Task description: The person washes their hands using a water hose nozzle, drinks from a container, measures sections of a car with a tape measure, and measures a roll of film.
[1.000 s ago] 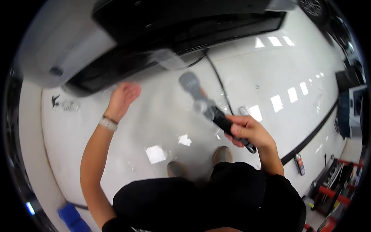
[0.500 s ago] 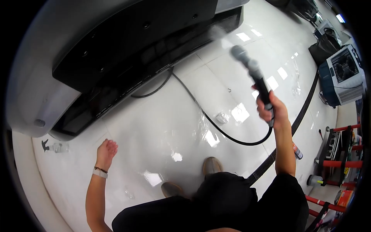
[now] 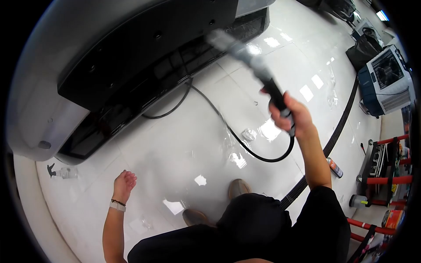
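In my right hand (image 3: 294, 114) is a black-and-grey hose-fed nozzle gun (image 3: 276, 94), fingers wrapped round its grip. Its pale, translucent-looking front end is smeared by motion and overlaps the black lower panel (image 3: 144, 57) of a silver-grey vehicle bumper (image 3: 44, 118). Whether the tip touches the panel, I cannot tell. A thin black hose (image 3: 237, 136) runs from the grip's lower end and loops over the floor to the bumper's underside. My left hand (image 3: 125, 186) hangs over the floor, fingers loosely bent and apart from any object, holding nothing.
A clear spray bottle (image 3: 66, 172) lies by the left wall. Crumpled clear plastic (image 3: 249, 134) is on the glossy tiled floor (image 3: 166, 144). A dark grate (image 3: 340, 131) crosses at right, with an orange can (image 3: 335, 168), an air cooler (image 3: 388, 79) and a red-framed cart (image 3: 390, 180) nearby.
My right hand has swung the nozzle gun leftward, so its tip now overlaps the black panel. The hose has shifted with it. My left hand has dropped slightly lower in view.
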Tool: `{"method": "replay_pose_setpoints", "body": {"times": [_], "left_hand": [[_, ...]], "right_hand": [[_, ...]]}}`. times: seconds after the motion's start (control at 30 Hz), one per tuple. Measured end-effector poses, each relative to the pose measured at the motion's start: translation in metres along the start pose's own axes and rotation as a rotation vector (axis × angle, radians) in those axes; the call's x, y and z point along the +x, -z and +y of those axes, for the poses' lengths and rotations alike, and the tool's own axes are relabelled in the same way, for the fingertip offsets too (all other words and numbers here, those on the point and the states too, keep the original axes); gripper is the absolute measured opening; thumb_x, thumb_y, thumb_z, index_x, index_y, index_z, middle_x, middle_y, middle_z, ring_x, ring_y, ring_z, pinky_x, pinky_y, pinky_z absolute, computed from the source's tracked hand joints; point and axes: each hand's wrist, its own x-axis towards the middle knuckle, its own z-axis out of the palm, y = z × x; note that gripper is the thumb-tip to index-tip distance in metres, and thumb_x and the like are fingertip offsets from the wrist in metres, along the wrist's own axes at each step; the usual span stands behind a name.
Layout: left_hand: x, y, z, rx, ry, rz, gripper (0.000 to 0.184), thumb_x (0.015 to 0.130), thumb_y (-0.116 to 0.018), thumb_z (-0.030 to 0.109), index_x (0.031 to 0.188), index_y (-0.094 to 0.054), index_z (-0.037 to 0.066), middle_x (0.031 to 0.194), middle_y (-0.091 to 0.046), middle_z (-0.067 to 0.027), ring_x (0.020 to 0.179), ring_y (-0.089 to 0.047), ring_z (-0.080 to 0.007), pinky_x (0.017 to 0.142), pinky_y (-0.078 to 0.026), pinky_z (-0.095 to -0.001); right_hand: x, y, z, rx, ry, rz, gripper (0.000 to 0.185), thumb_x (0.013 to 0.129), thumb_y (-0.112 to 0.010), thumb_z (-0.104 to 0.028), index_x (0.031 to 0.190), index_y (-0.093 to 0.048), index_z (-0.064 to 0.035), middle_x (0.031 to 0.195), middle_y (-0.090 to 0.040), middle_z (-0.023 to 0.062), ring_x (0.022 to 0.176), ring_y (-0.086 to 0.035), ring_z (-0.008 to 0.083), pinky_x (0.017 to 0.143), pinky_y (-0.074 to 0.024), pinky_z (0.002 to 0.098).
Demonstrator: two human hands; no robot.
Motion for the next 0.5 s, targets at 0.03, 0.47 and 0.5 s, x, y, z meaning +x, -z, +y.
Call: {"method": "replay_pose_setpoints", "body": {"times": [0.03,0.47,0.5], "left_hand": [[-0.001,0.0,0.0,-0.001,0.001,0.006,0.024,0.1,-0.052,0.03,0.097,-0.058,0.007,0.091,-0.064,-0.0061,0.085,-0.064,-0.0196,0.074,-0.051,-0.0312],[0.016,0.026,-0.02,0.003,0.058,-0.026,0.026,0.1,-0.052,0.031,0.099,-0.057,0.006,0.093,-0.064,-0.0071,0.087,-0.063,-0.0212,0.076,-0.05,-0.0326],[0.024,0.029,-0.025,-0.023,0.071,-0.058,0.026,0.1,-0.052,0.031,0.099,-0.058,0.006,0.093,-0.064,-0.0072,0.087,-0.063,-0.0216,0.076,-0.05,-0.0328]], "right_hand": [[-0.001,-0.008,0.008,-0.02,-0.06,-0.104,0.074,0.098,-0.052,-0.05,0.143,-0.033,0.0055,0.076,-0.055,0.0069,0.044,-0.044,0.0056,0.037,-0.0344,0.0208],[-0.02,-0.028,0.039,-0.214,-0.026,0.378,0.049,0.098,-0.055,-0.046,0.121,-0.057,-0.0027,0.076,-0.057,0.0029,0.051,-0.047,0.0081,0.045,-0.0358,0.0228],[-0.02,-0.028,0.036,-0.223,-0.018,0.395,0.049,0.098,-0.055,-0.046,0.121,-0.057,-0.0027,0.076,-0.057,0.0029,0.051,-0.047,0.0081,0.045,-0.0358,0.0228]]}}
